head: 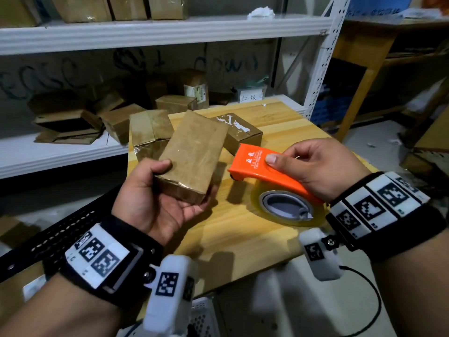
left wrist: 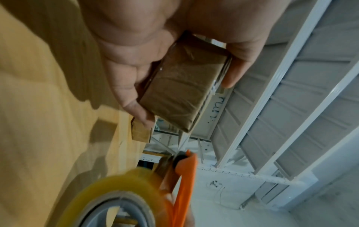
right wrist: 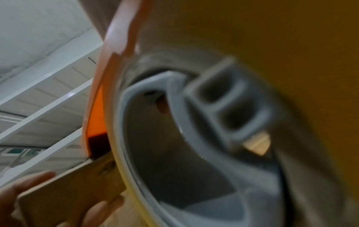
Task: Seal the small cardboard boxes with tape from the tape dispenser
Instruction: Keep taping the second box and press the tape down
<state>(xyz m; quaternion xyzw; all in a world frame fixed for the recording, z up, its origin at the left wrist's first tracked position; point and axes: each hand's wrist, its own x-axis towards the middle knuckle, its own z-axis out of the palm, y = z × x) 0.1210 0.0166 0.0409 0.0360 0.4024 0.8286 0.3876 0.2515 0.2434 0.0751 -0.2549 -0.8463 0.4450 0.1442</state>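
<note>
My left hand (head: 160,193) grips a small brown cardboard box (head: 192,154) above the wooden table (head: 243,239), thumb on its near left edge and fingers under it. In the left wrist view the box (left wrist: 180,92) sits between thumb and fingers. My right hand (head: 313,166) holds the orange tape dispenser (head: 257,166) by its handle, thumb pressed on top. Its roll of clear yellowish tape (head: 289,207) hangs below, just right of the box. The right wrist view is blurred and filled by the roll's grey core (right wrist: 194,138), with the box (right wrist: 68,192) at lower left.
Two more taped boxes (head: 150,132) (head: 239,132) stand on the table behind the held one. White metal shelving (head: 145,32) at the back and left carries several cardboard boxes. A wooden desk (head: 364,57) stands at the right.
</note>
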